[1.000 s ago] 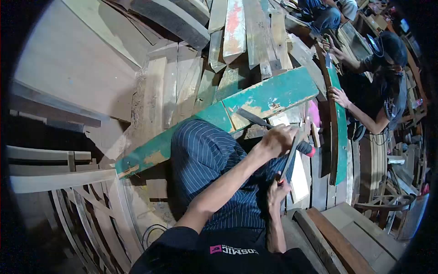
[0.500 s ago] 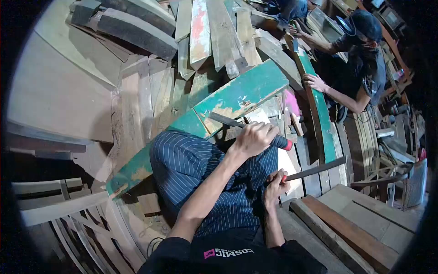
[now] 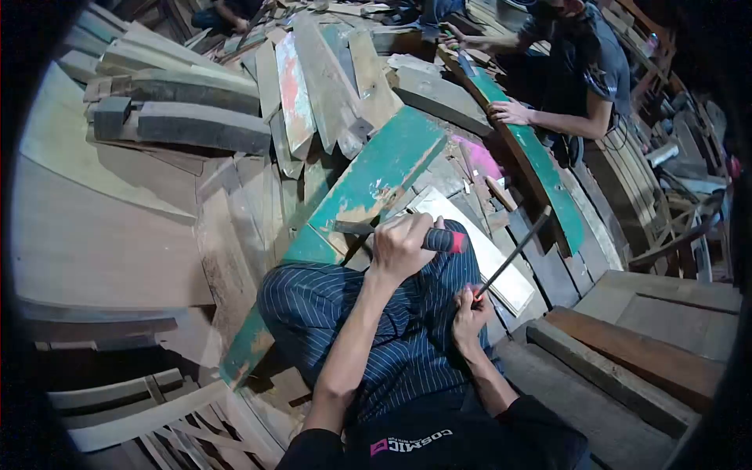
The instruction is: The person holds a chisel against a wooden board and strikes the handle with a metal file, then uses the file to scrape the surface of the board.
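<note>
My left hand (image 3: 401, 249) is closed around the black-and-red handle of a chisel (image 3: 445, 240). Its flat metal blade points left, over the peeling edge of a green-painted board (image 3: 392, 168) that slants past my knee. My right hand (image 3: 470, 315) grips the red handle of a long, dark file (image 3: 513, 254), seen nearly edge-on and pointing up and to the right. Under the file and beside my thigh lies a white flat board (image 3: 505, 286).
A co-worker (image 3: 576, 70) at the upper right rests a hand on another green board (image 3: 540, 160). Scrap planks (image 3: 321, 78) are heaped ahead, and curved dark timbers (image 3: 204, 129) lie at the upper left. A slatted wooden frame (image 3: 164, 415) stands at the lower left.
My view has shifted, so the surroundings sit differently in frame. The chisel has turned and its blade shows less. The file has swung to a steeper angle and turned edge-on.
</note>
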Demonstrator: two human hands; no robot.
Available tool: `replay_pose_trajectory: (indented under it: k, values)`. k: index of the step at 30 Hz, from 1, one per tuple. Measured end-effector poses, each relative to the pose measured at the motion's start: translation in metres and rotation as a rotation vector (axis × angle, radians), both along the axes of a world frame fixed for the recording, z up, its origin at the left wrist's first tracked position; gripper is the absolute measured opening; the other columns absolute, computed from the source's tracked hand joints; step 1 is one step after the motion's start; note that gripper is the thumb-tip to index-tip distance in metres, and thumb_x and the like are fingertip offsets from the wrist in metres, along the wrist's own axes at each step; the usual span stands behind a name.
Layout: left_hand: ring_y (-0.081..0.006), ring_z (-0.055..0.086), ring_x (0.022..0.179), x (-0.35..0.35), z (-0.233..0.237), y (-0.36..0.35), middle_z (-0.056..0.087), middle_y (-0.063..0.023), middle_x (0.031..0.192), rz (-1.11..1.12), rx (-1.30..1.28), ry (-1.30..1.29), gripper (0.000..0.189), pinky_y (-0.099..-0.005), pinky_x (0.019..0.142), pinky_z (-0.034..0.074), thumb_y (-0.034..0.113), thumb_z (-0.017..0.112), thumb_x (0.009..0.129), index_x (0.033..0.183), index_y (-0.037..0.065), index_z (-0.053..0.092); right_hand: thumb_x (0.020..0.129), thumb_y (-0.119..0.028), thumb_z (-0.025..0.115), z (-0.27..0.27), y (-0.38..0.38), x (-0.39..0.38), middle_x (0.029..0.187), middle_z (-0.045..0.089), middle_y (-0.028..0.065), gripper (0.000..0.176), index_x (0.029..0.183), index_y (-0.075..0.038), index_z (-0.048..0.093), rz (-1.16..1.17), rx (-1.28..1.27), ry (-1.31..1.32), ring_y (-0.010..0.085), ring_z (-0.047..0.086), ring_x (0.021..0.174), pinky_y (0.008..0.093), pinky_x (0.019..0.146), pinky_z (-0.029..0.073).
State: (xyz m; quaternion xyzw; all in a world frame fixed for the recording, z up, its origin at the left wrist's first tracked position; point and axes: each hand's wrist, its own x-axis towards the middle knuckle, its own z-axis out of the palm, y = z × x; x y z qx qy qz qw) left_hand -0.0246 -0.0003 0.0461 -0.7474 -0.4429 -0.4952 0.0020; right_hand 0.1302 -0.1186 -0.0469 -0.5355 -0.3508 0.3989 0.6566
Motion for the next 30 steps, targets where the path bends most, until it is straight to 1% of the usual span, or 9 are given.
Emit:
replay_pose_trajectory:
  k: [3,6,8,10,11,14,19,26,30]
  values:
    - [-0.0282,0.06,0.051,-0.004,0.012,-0.002,0.057,-0.01,0.057,0.032,-0.022,0.049,0.021,-0.0363,0.047,0.045,0.01,0.075,0.073,0.067,0.006,0.056,0.095,-0.008,0.056,-0.001,0.0,-0.005,0.059,0.048,-0.0016,0.027,0.07,-0.005,0.044,-0.021,0.031,-0.007,0.0039,0.043,0.052,0.0224,0.046,0.032]
    - [-0.0283,0.059,0.051,-0.006,0.013,-0.002,0.054,-0.0106,0.057,-0.008,-0.006,-0.018,0.022,-0.0387,0.049,0.045,0.01,0.07,0.078,0.066,0.007,0.052,0.092,-0.005,0.06,0.004,0.011,0.018,0.053,0.043,0.0005,0.03,0.067,-0.003,0.043,0.144,-0.082,-0.669,0.005,0.04,0.048,0.0255,0.044,0.03]
    - [-0.0291,0.059,0.052,-0.008,0.014,0.0,0.055,-0.0114,0.058,-0.005,-0.025,-0.007,0.021,-0.0394,0.049,0.045,0.009,0.07,0.077,0.067,0.005,0.052,0.093,-0.006,0.059,-0.004,0.007,0.017,0.053,0.039,0.0,0.03,0.067,-0.003,0.045,0.126,-0.076,-0.43,0.0069,0.038,0.046,0.0265,0.044,0.029]
    - [-0.0293,0.06,0.053,-0.01,0.017,-0.001,0.056,-0.0116,0.059,0.0,-0.044,0.003,0.021,-0.0397,0.049,0.045,0.008,0.07,0.078,0.068,0.005,0.052,0.094,-0.006,0.057,0.005,0.007,0.001,0.054,0.04,-0.0006,0.03,0.066,-0.003,0.045,0.015,-0.055,0.1,0.0073,0.039,0.046,0.0268,0.044,0.029]
    - [-0.0295,0.062,0.056,-0.011,0.019,-0.002,0.057,-0.012,0.06,-0.024,-0.066,-0.005,0.019,-0.0396,0.049,0.045,0.008,0.07,0.078,0.069,0.005,0.053,0.094,-0.005,0.056,0.012,0.005,-0.001,0.053,0.039,0.0013,0.03,0.066,-0.003,0.045,0.038,-0.03,0.092,0.0076,0.041,0.046,0.0274,0.044,0.03]
    - [-0.0291,0.063,0.056,-0.01,0.017,0.0,0.057,-0.0119,0.06,-0.048,-0.049,0.016,0.019,-0.0388,0.049,0.045,0.008,0.069,0.079,0.07,0.005,0.053,0.094,-0.004,0.055,0.034,0.011,0.014,0.053,0.037,0.0036,0.03,0.066,-0.002,0.044,0.153,-0.06,-0.714,0.0083,0.041,0.046,0.0277,0.043,0.029]
    - [-0.0288,0.06,0.052,-0.01,0.018,-0.001,0.057,-0.0116,0.057,-0.061,-0.043,0.002,0.015,-0.0377,0.048,0.044,0.006,0.071,0.076,0.072,0.004,0.056,0.079,0.0,0.062,0.019,0.008,0.015,0.052,0.039,0.0067,0.021,0.068,-0.001,0.044,0.088,-0.062,-0.567,0.0129,0.041,0.045,0.0302,0.045,0.033]
    - [-0.0268,0.06,0.048,-0.008,0.012,0.001,0.057,-0.0111,0.054,-0.027,-0.001,-0.028,0.018,-0.0362,0.046,0.044,0.013,0.073,0.078,0.067,0.004,0.062,0.078,-0.001,0.06,0.017,0.01,0.025,0.056,0.049,0.0174,0.007,0.075,0.0,0.053,0.196,-0.158,-0.814,0.0317,0.054,0.048,0.0369,0.047,0.04]
    - [-0.0271,0.063,0.054,-0.01,0.01,-0.003,0.061,-0.0112,0.06,-0.065,-0.056,-0.064,0.013,-0.0355,0.05,0.047,0.012,0.074,0.076,0.072,0.003,0.065,0.079,0.0,0.057,0.035,0.011,0.018,0.051,0.043,0.0123,0.006,0.075,-0.001,0.053,0.21,-0.102,-0.821,0.0203,0.049,0.042,0.0325,0.044,0.038]
